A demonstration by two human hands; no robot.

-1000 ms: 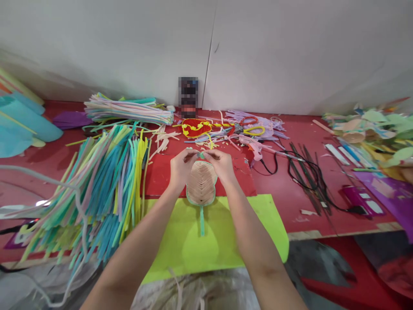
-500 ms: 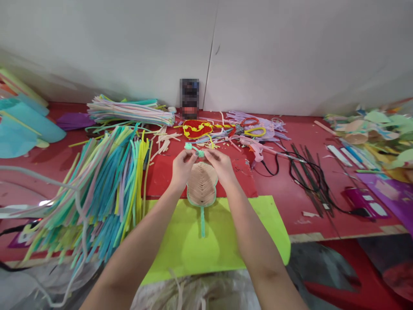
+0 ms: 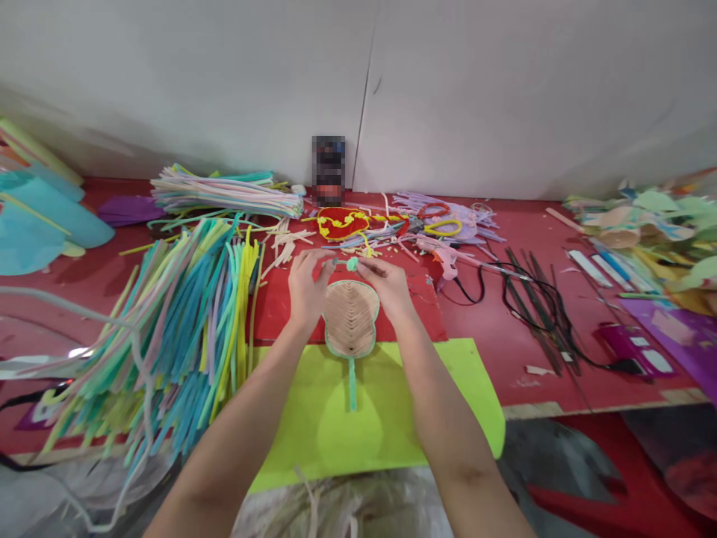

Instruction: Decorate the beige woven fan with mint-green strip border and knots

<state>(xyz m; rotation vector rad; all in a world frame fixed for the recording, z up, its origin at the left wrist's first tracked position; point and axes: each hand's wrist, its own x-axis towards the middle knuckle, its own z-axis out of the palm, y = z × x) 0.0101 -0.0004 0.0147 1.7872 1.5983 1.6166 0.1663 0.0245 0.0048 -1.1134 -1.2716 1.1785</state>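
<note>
Between my two hands stretches a short mint-green pipe cleaner (image 3: 352,264) with a curled knot in it. My left hand (image 3: 308,282) pinches one end, and my right hand (image 3: 386,284) pinches close to the knot. Just below them lies a small fan (image 3: 352,320) of beige pipe cleaners, edged in mint green, with a mint-green handle (image 3: 352,385). It rests partly on a red board (image 3: 280,306) and partly on a lime-green sheet (image 3: 437,396). Beyond my fingers sits a red fan with yellow trim (image 3: 343,223).
A large heap of colourful pipe cleaners (image 3: 184,329) lies left, another bundle (image 3: 224,196) behind it. Scissors (image 3: 442,226) and a pink glue gun (image 3: 447,261) lie right of centre. A black cable (image 3: 565,344) runs to a purple box (image 3: 635,351). A phone (image 3: 328,172) leans on the wall.
My left hand has moved slightly left and my right hand slightly right. The pipe cleaner's left curl no longer shows; a straighter piece spans the gap. The fan has stayed put.
</note>
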